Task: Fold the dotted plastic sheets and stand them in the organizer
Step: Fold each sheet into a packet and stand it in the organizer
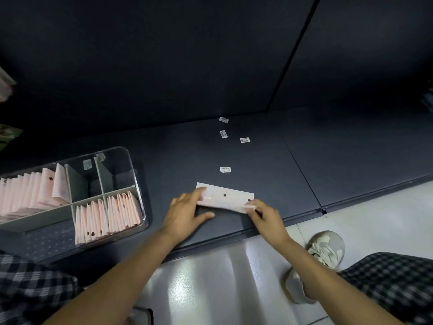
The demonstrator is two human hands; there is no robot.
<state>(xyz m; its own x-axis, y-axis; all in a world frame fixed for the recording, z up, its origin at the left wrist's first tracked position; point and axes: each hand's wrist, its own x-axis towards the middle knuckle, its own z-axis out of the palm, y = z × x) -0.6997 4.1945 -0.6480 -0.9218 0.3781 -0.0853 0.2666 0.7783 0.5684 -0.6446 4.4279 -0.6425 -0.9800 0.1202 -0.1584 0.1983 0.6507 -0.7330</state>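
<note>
A pale pink dotted plastic sheet point(226, 196), folded into a long strip, lies flat on the dark shelf surface point(257, 165). My left hand point(187, 212) rests on the strip's left end with fingers spread, pressing it down. My right hand point(264, 213) pinches the strip's right near corner between thumb and fingers. To the left stands a clear organizer point(131, 165) with grey dividers. Several folded pink sheets stand upright in its front compartment point(107, 216) and in its left rear compartment point(30, 191).
Small white barcode stickers point(225, 169) lie on the shelf beyond the strip. The shelf's front edge point(234, 235) runs just behind my wrists, above a glossy white floor. A grey shoe point(325, 249) and checkered trouser legs are at the lower right and left.
</note>
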